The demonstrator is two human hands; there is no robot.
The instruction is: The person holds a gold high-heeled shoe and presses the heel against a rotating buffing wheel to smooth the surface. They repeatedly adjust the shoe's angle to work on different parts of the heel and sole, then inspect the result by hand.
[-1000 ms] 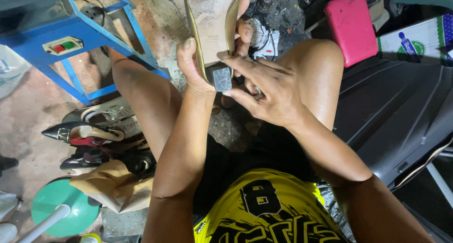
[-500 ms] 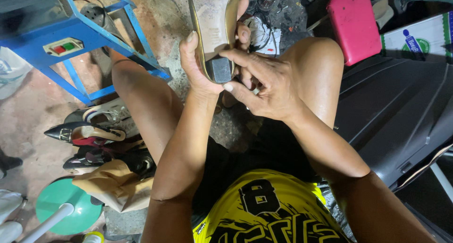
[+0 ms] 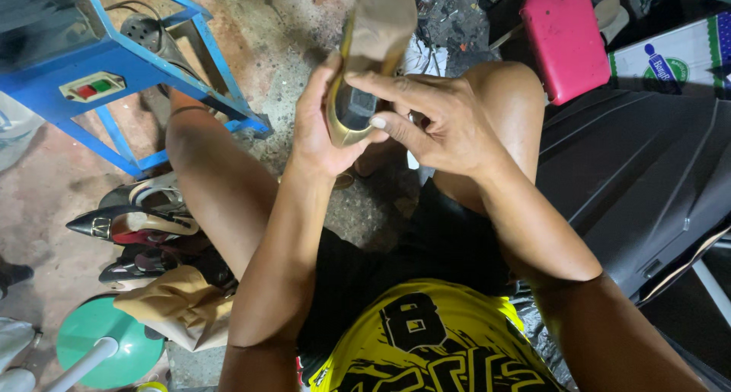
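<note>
- My left hand (image 3: 324, 129) is clamped round the heel end of the gold shoe (image 3: 369, 53), held up above my knees.
- My right hand (image 3: 438, 121) presses thumb and fingers closed on the dark heel tip (image 3: 355, 106).
- Risk: the thumb could slip off that small tip; the shoe could twist and drop to the floor (image 3: 289, 26) beneath it.

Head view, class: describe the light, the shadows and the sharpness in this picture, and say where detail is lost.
Head view: soft overhead light, with a mild sheen on the knees and forearms; the left hand, right hand and gold shoe between them are sharp; deep shadow swallows detail under the thighs and across the dark sheet on the right; the pile of shoes on the floor is dimmer yet readable; the frame edges bend slightly.
</note>
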